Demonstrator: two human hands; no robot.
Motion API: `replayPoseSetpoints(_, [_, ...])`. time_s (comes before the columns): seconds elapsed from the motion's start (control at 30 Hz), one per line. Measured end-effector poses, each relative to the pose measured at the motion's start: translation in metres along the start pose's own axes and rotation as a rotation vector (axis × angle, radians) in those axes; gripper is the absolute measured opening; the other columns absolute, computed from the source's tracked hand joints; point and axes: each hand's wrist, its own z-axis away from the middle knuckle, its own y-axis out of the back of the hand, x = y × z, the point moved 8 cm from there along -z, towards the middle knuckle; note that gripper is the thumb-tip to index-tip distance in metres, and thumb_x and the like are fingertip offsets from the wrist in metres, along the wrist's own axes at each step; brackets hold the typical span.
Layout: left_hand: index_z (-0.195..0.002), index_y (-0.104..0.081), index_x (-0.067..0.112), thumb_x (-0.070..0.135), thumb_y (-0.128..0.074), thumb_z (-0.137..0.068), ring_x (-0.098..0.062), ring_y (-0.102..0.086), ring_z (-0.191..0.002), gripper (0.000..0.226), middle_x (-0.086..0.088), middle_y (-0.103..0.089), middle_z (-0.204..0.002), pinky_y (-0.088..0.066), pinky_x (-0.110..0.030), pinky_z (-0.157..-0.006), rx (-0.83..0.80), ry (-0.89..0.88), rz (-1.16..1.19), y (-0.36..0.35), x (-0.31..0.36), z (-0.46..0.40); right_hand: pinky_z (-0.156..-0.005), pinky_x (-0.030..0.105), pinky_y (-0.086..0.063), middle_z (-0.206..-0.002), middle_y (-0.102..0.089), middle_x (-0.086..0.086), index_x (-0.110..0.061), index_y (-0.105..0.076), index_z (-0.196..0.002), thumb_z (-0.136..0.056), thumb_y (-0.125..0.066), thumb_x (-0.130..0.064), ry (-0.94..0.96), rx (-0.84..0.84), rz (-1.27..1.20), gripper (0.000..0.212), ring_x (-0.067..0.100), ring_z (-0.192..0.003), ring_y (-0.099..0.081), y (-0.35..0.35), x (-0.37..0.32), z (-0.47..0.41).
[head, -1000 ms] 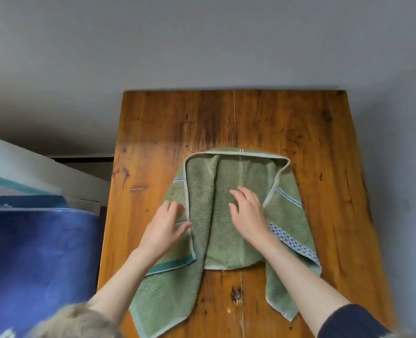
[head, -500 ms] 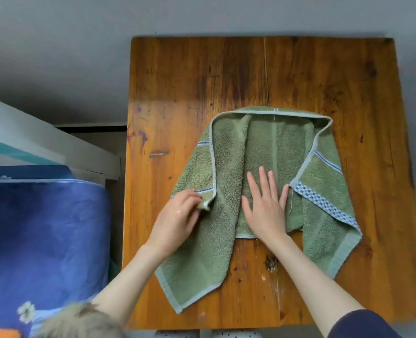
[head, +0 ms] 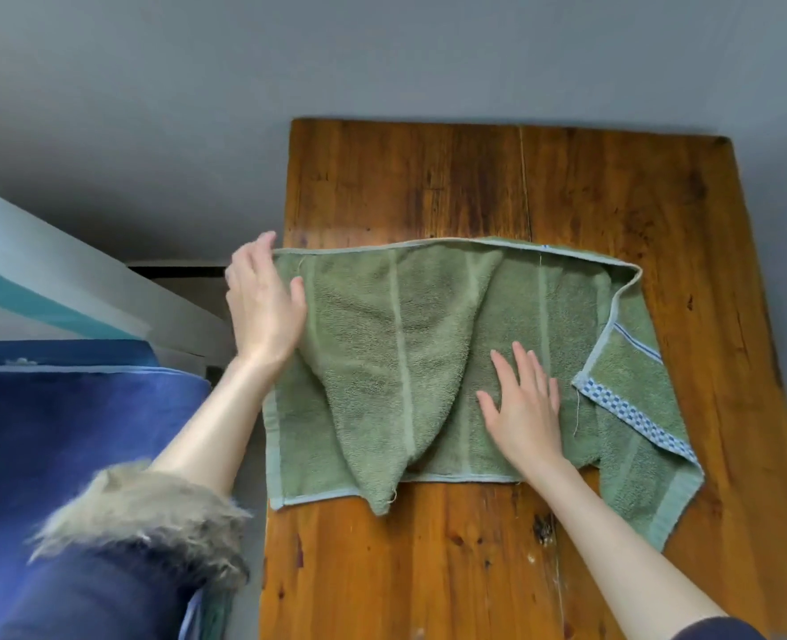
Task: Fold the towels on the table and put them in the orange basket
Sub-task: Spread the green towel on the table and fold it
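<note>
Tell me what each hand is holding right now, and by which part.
The left hand grips the green towel at its far left corner. The right hand holds nothing; it presses flat on the towel's middle.

Head view, steeply down, close

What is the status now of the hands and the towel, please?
Left hand grips green towel at its far left corner, over table edge. Right hand flat, pressing towel's middle. Towel partly folded, rumpled. Orange basket not in view.
</note>
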Motion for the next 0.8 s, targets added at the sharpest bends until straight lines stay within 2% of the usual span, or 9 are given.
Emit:
replayPoseSetpoints(0.07, [-0.13, -0.046, 0.005, 0.015, -0.059, -0.087, -0.034, -0.036, -0.126, 0.046, -0.02, -0.042, -0.135, -0.035, -0.048, -0.103, -0.09, -0.16, -0.054, -0.024, 0.016, 0.03, -0.116, 0.055, -0.001, -0.159, 0.001, 0.002, -0.027, -0.018, -0.149, -0.091, -0.051, -0.044, -0.007, -0.038, -0.01, 0.068, 0.02, -0.146, 0.006, -0.007, -0.002, 0.001])
replayPoseSetpoints(0.13, [-0.132, -0.045, 0.007, 0.025, -0.059, -0.088, -0.034, -0.03, -0.135, 0.049, -0.019, -0.035, -0.144, -0.028, -0.054, -0.109, -0.258, -0.285, -0.105, -0.056, 0.023, 0.062, -0.112, 0.059, 0.002, -0.158, 0.012, 0.0, -0.031, -0.008, -0.149, -0.085, -0.054, -0.056, -0.011, -0.1, 0.022, 0.083, 0.021, -0.145, 0.014, -0.015, -0.003, 0.002])
replayPoseSetpoints(0.2, [-0.144, -0.031, 0.018, 0.045, -0.052, -0.089, -0.031, -0.009, -0.144, 0.065, -0.013, -0.015, -0.155, -0.007, -0.054, -0.116, -0.431, -0.324, -0.179, -0.081, 0.018, 0.083, -0.11, 0.061, 0.004, -0.156, 0.021, -0.002, -0.035, 0.002, -0.148, -0.078, -0.054, -0.066, -0.008, -0.152, 0.073, 0.094, 0.021, -0.143, 0.021, -0.02, -0.001, 0.003])
replayPoseSetpoints(0.27, [-0.149, -0.011, 0.027, 0.062, -0.045, -0.085, -0.026, 0.011, -0.144, 0.08, -0.007, 0.006, -0.158, 0.008, -0.052, -0.114, -0.519, -0.355, -0.267, -0.094, 0.008, 0.087, -0.109, 0.062, 0.005, -0.153, 0.028, -0.004, -0.038, 0.009, -0.147, -0.074, -0.053, -0.071, -0.003, -0.193, 0.104, 0.101, 0.019, -0.141, 0.026, -0.018, 0.005, 0.0])
replayPoseSetpoints(0.33, [-0.149, -0.003, 0.03, 0.069, -0.043, -0.081, -0.024, 0.018, -0.143, 0.088, -0.004, 0.015, -0.157, 0.011, -0.053, -0.114, -0.545, -0.391, -0.321, -0.095, 0.003, 0.079, -0.109, 0.062, 0.004, -0.15, 0.033, -0.008, -0.04, 0.012, -0.145, -0.072, -0.055, -0.072, 0.014, -0.238, 0.145, 0.105, 0.017, -0.14, 0.028, -0.013, 0.013, -0.004])
replayPoseSetpoints(0.5, [-0.149, -0.008, 0.033, 0.071, -0.042, -0.079, -0.027, 0.017, -0.143, 0.086, -0.005, 0.011, -0.158, 0.01, -0.062, -0.108, -0.544, -0.439, -0.363, -0.09, 0.007, 0.061, -0.112, 0.063, -0.006, -0.152, 0.029, -0.01, -0.041, 0.008, -0.147, -0.071, -0.062, -0.067, 0.033, -0.306, 0.202, 0.106, 0.016, -0.141, 0.024, 0.001, 0.031, -0.013])
replayPoseSetpoints(0.63, [-0.148, -0.007, 0.034, 0.072, -0.034, -0.077, -0.033, 0.019, -0.142, 0.085, -0.008, 0.012, -0.157, 0.015, -0.067, -0.102, -0.482, -0.53, -0.395, -0.092, 0.022, 0.088, -0.113, 0.062, -0.004, -0.153, 0.029, -0.008, -0.04, 0.008, -0.147, -0.072, -0.064, -0.063, 0.009, -0.307, 0.19, 0.106, 0.016, -0.141, 0.024, 0.001, 0.031, -0.009])
replayPoseSetpoints(0.8, [-0.146, 0.004, 0.041, 0.078, -0.04, -0.071, -0.035, 0.029, -0.138, 0.094, -0.005, 0.029, -0.151, 0.014, -0.072, -0.099, -0.614, -0.441, -0.41, -0.107, 0.013, 0.113, -0.11, 0.062, -0.006, -0.152, 0.03, -0.01, -0.041, 0.008, -0.146, -0.073, -0.064, -0.062, -0.062, -0.291, 0.142, 0.105, 0.016, -0.142, 0.024, -0.004, 0.036, 0.009])
